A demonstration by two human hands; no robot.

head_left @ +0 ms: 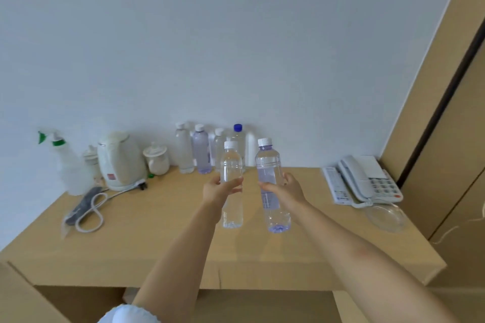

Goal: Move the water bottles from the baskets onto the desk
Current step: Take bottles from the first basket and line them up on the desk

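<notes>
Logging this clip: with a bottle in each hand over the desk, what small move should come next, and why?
Probably lower both onto the desk near the standing bottles: the left hand grips a clear bottle, the right hand a purple-tinted bottle.

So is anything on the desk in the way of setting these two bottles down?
Nothing visible. The left hand holds the clear bottle and the right hand the purple-tinted bottle over bare desk; the standing bottles are farther back by the wall.

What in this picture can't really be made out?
- Baskets: none in the head view, outside the frame.
- Printing on the purple bottle: too blurred.
- Phone buttons: too small.
- Back bottles: partly hidden by the clear bottle in the left hand.
</notes>
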